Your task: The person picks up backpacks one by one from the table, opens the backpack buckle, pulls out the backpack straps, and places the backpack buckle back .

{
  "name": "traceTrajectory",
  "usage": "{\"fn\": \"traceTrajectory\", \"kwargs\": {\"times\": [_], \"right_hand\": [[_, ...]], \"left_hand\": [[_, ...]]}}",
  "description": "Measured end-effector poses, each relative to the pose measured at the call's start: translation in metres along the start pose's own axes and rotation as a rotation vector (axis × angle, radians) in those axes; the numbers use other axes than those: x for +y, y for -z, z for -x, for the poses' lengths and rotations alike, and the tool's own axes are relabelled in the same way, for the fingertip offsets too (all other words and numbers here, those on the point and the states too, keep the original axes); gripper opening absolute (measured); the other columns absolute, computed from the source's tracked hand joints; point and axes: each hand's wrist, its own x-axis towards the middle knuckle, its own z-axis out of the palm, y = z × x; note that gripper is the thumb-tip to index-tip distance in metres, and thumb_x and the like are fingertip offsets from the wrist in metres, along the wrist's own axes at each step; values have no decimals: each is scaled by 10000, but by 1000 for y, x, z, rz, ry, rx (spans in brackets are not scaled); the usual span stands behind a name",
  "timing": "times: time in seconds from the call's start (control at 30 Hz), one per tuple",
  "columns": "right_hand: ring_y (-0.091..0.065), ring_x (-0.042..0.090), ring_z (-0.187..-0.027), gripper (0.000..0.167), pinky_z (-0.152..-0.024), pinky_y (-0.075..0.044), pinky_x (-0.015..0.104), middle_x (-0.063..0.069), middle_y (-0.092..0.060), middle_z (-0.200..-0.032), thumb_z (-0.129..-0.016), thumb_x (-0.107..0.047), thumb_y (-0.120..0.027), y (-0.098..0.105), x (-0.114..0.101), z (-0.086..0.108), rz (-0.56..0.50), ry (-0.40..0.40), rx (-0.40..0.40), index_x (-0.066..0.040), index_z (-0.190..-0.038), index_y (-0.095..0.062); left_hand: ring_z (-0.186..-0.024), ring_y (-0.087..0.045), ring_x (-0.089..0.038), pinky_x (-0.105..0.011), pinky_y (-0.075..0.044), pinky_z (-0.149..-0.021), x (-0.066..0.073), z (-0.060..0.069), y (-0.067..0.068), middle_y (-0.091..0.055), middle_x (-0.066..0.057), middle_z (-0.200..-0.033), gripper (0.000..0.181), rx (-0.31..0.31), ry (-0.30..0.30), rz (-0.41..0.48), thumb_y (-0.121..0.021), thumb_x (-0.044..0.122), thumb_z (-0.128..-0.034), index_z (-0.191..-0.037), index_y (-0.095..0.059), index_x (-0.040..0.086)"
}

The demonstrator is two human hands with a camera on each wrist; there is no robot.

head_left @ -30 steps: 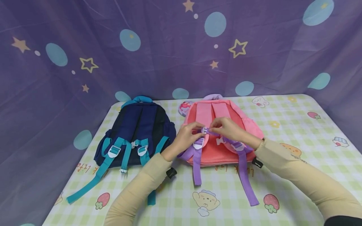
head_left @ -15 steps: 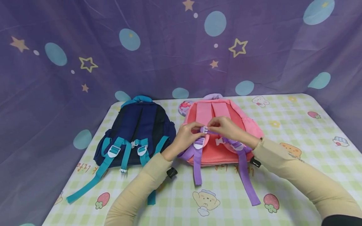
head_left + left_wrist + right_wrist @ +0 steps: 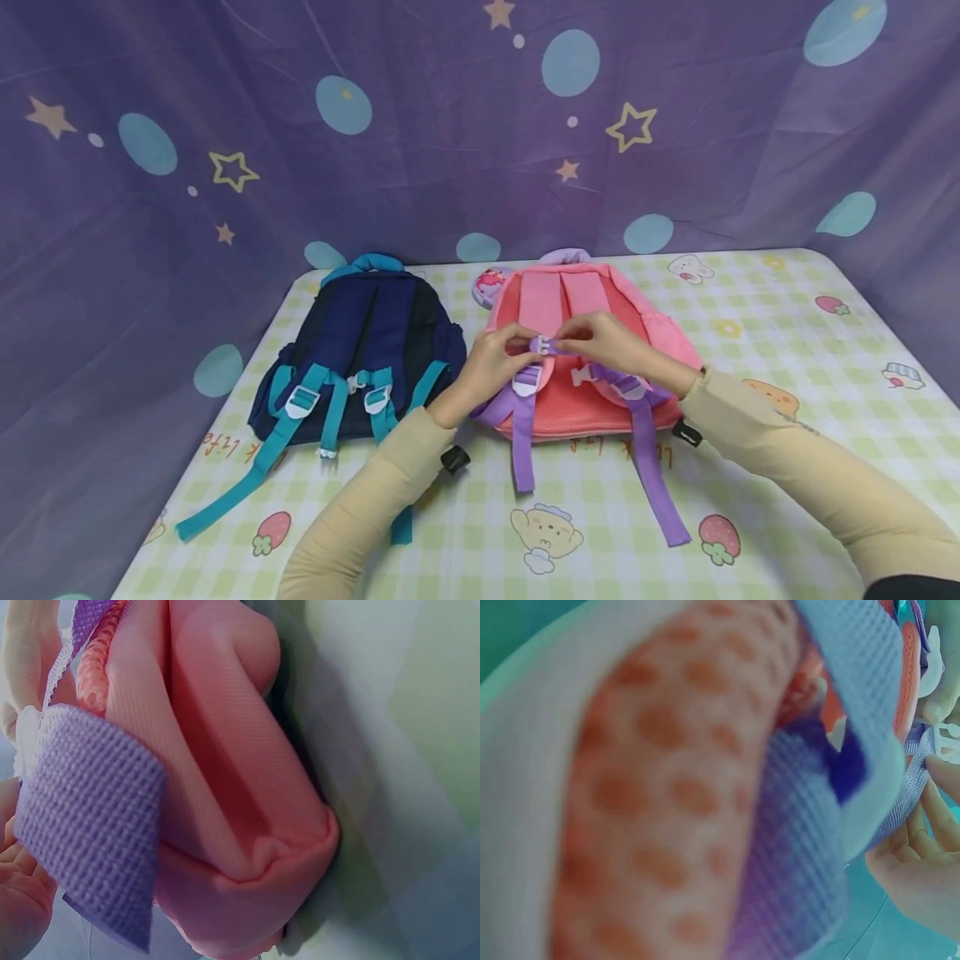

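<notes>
"Pinching, both hands?"
"Head view: left hand (image 3: 491, 367) pinches a white, slotted buckle (image 3: 543, 344), right hand (image 3: 603, 342) the purple strap (image 3: 553, 349) beside it, over the pink backpack (image 3: 570, 408), right of the navy backpack (image 3: 341, 325)."
"Left wrist?"
"Smooth pink side, coarse purple webbing (image 3: 97, 817)."
"Right wrist?"
"Blurred; probably perforated coral padding (image 3: 660, 810), buckle at right."

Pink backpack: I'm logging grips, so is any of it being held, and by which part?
Yes, a purple strap: the left hand pinches it at the white buckle, the right hand just right of that buckle.
</notes>
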Motion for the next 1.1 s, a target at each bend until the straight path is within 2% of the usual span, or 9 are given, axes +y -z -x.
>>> {"fn": "traceTrajectory", "kwargs": {"times": [0.33,0.7,1.1], "right_hand": [[-532,123,-661,113,-594,-456,219,62,-668,-832,-880,-42,-629,2,4,3,11,-13,-1,14,-940,-706],[-569,146,-766,122,-690,-488,237,104,-697,-893,-867,-29,-641,-1,0,0,6,6,11,32,-948,-710],[-559,131,-701,134,-629,-483,218,104,-692,-873,-866,-19,-636,1,4,3,1,-7,6,37,-963,-709]], "left_hand": [[-856,-698,-263,-261,-541,-776,0,-1,-1,-708,-184,-922,220,-6,0,11,-743,-21,-764,-955,-640,-52],[-831,-702,-269,-267,-546,-764,3,-1,-1,-706,-193,-903,220,-14,0,20,-748,-25,-758,-944,-636,-60],[-829,-699,-265,-265,-545,-767,3,0,-3,-705,-183,-904,218,-16,-13,5,-751,-21,-756,-939,-637,-55]]}}
